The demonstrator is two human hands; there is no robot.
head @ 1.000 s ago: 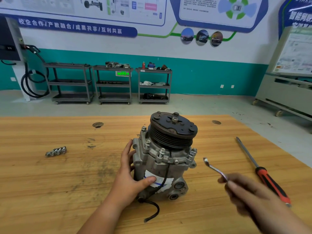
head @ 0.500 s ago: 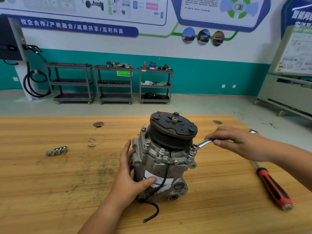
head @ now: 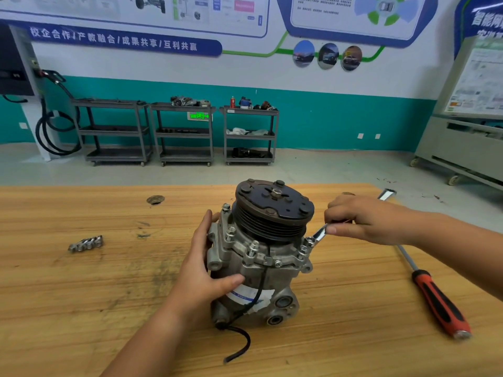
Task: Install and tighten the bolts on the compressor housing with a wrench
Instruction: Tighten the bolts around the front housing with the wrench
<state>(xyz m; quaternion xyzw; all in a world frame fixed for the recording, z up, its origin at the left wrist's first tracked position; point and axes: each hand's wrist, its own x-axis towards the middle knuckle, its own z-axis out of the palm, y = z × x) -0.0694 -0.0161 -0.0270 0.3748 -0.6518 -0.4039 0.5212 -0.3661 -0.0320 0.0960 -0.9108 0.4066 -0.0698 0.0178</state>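
The compressor [head: 272, 221] stands upright near the middle of the surface [head: 81, 308], giving us reach around its rim. Our left hand [head: 201, 278] grips the housing [head: 255, 277] to brace it against twisting; our right hand [head: 373, 221] pinches the wrench [head: 319, 232], its head meeting the right-side bolt [head: 309, 242]

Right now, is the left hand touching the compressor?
Touching. The head view shows the left hand gripping the compressor, thumb lying across its body.

Bare forearms lead to the left hand [head: 201, 278] and right hand [head: 370, 221].
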